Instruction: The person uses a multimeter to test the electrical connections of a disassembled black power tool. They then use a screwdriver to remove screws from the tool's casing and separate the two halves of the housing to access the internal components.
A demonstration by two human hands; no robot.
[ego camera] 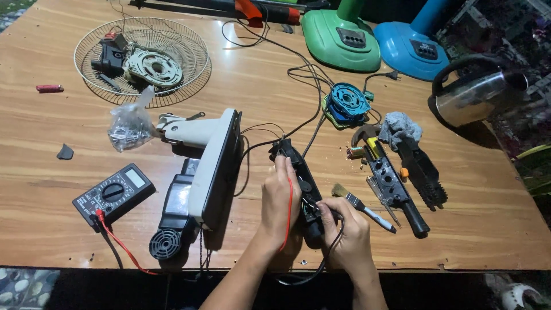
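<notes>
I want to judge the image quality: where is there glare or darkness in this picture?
Head view: the wooden table is evenly lit; glare sits on the metal kettle; both hands, left hand and right hand, are sharp; the far right corner and the area below the table edge are dark.

Far left on the wooden table (57, 189): a wire fan guard (192, 72) holding a round pale plate (154, 68), a red lighter (49, 88) beside it, a clear bag of small metal parts (129, 127) just below. Along the far edge: a green fan base (340, 39) next to a blue fan base (410, 50), with a steel kettle (469, 95) to the right. Mid-right: a blue wire coil (347, 102), a grey rag (400, 128), a hammer (367, 143), a small paintbrush (361, 206).
</notes>
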